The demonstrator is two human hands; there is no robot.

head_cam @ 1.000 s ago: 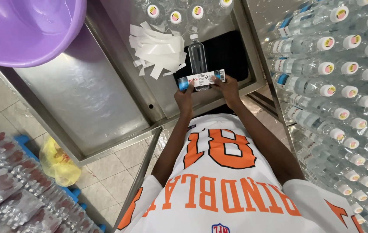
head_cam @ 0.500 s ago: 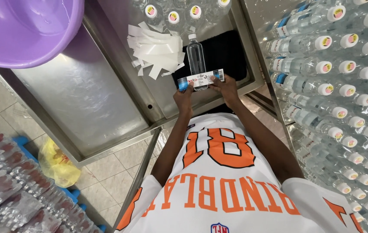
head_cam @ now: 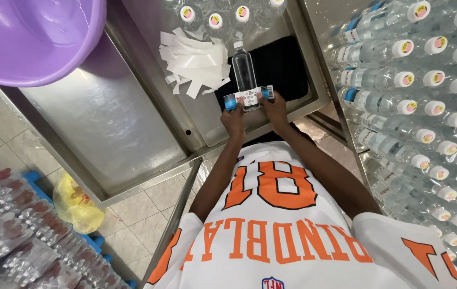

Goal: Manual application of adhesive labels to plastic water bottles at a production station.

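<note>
A clear plastic water bottle (head_cam: 243,65) with a white cap lies on a black mat (head_cam: 285,64) on the steel table. Across its lower part stretches a white and blue label strip (head_cam: 249,97). My left hand (head_cam: 234,119) pinches the label's left end and my right hand (head_cam: 274,108) presses its right end against the bottle. A loose pile of white label strips (head_cam: 193,61) lies just left of the bottle.
A purple basin (head_cam: 30,37) sits at the top left on the steel table (head_cam: 105,123). Capped bottles (head_cam: 212,18) stand beyond the mat. A wall of stacked bottles (head_cam: 426,107) fills the right. Wrapped bottle packs (head_cam: 19,235) and a yellow bag (head_cam: 76,206) lie on the floor.
Both hands have drawn closer together, so the label now looks shorter and wraps tighter around the bottle. The view has shifted slightly.
</note>
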